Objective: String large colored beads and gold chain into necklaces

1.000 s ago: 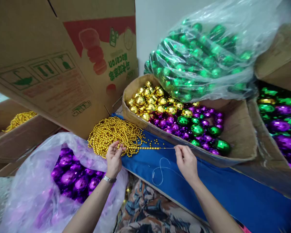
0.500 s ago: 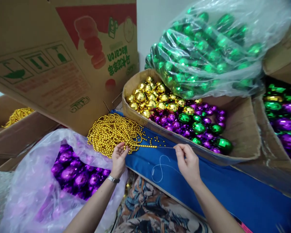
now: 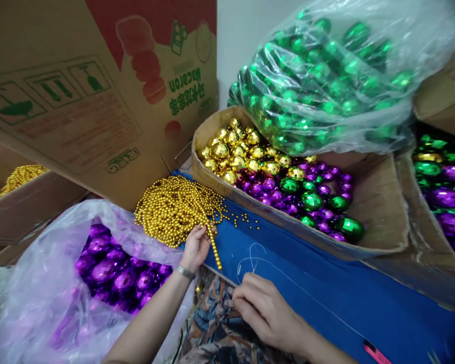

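Note:
My left hand (image 3: 198, 247) pinches a string of small gold beads (image 3: 215, 248) between thumb and fingers. Its free end hangs down to the right, over the front edge of the blue surface. Behind that hand lies a heap of gold bead strings (image 3: 170, 210). My right hand (image 3: 265, 313) is closed, lower and nearer to me, its fingertips pressed together on a fine thread that barely shows. A loose white thread (image 3: 299, 285) curls on the blue surface (image 3: 326, 288) just beyond the right hand and runs to a pink object (image 3: 375, 352) at the lower right.
A cardboard tray (image 3: 387, 202) of gold, purple and green faceted beads stands behind. Above it rests a plastic bag (image 3: 326, 81) of green beads. To the left are a bag of purple beads (image 3: 117, 273) and a large carton (image 3: 98, 111). Several loose gold beads (image 3: 244, 218) lie near the heap.
My right hand has come down and left, toward me. The gold bead string, stretched level to the right before, now hangs from my left hand, which has shifted slightly right and toward me.

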